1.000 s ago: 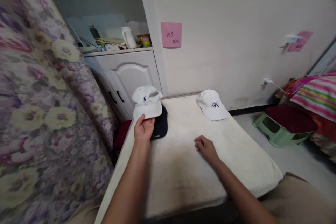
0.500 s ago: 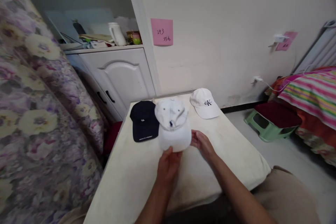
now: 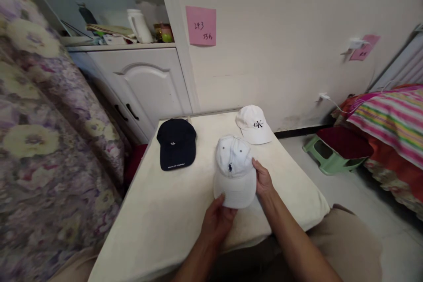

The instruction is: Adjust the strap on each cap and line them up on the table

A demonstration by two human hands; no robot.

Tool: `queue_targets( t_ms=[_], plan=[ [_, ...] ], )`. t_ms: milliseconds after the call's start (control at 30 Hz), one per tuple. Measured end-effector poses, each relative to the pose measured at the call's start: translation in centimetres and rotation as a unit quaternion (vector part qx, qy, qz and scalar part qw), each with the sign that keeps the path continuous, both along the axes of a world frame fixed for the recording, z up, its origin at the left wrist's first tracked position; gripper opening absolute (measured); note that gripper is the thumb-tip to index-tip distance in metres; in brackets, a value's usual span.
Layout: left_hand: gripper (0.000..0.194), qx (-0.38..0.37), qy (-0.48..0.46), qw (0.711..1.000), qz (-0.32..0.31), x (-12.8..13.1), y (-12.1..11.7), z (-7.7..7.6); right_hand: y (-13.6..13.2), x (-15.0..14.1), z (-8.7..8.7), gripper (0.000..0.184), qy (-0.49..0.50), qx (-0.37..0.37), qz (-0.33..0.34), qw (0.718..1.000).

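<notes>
A white baseball cap with a small dark emblem (image 3: 235, 163) is held above the near half of the table, brim toward me. My left hand (image 3: 218, 220) pinches the brim's front edge, thumb on top and fingers underneath. At the cap's right side my right hand (image 3: 263, 178) grips the edge where crown meets brim; some of its fingers are hidden behind the cap. A navy cap (image 3: 177, 144) lies to the left, brim forward. Farther back on the right rests another white cap with black letters (image 3: 254, 124).
A cream cloth covers the table (image 3: 148, 220), which stands against the wall. On the left are a floral curtain (image 3: 49, 163) and a white cabinet (image 3: 145, 83). A green stool with a dark red top (image 3: 337, 150) stands right, beside a bed with a striped cover (image 3: 393, 114).
The held white cap has moved right and toward me, away from the navy cap. My right hand has closed in on the cap's side. The view has shifted slightly.
</notes>
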State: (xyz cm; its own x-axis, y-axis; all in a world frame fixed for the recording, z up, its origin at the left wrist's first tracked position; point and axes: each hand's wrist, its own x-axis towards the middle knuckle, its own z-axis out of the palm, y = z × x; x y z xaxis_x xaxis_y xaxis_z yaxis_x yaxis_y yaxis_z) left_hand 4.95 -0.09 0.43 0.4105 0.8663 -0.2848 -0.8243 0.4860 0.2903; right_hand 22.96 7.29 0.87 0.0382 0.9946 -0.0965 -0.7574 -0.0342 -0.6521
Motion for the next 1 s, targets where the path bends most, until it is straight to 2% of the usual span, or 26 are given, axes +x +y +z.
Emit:
queue_targets(
  t_ms=[67, 133, 333, 467, 700, 833, 1000],
  plan=[
    [0.02, -0.019, 0.003, 1.0, 0.015, -0.7, 0.8, 0.0, -0.1, -0.1, 0.1, 0.028, 0.002, -0.007, 0.007, 1.0],
    [0.014, -0.025, 0.012, 0.999, 0.028, -1.3, 1.5, 0.2, -0.2, -0.1, 0.1, 0.03, 0.001, -0.015, 0.016, 1.0],
    [0.018, 0.04, 0.048, 0.998, 0.005, -2.0, 2.8, 1.8, -0.9, 0.3, -0.2, 0.037, -0.051, -0.039, 0.081, 0.995],
    [0.013, 0.071, 0.104, 0.992, -0.003, -2.4, 3.7, 2.3, -1.7, 0.4, -0.5, 0.042, -0.071, -0.035, 0.105, 0.991],
    [0.009, 0.084, 0.137, 0.987, 0.026, -2.4, 4.1, 2.9, -1.8, 0.2, 0.5, 0.063, -0.099, -0.032, 0.134, 0.985],
    [0.01, 0.106, 0.161, 0.979, 0.061, -1.9, 3.5, 4.1, -1.6, 0.2, 1.2, 0.055, -0.068, -0.028, 0.128, 0.989],
    [0.016, 0.144, 0.193, 0.967, 0.087, -2.3, 2.7, 6.4, -2.0, 0.7, 1.6, 0.042, -0.042, -0.007, 0.084, 0.996]
  ],
)
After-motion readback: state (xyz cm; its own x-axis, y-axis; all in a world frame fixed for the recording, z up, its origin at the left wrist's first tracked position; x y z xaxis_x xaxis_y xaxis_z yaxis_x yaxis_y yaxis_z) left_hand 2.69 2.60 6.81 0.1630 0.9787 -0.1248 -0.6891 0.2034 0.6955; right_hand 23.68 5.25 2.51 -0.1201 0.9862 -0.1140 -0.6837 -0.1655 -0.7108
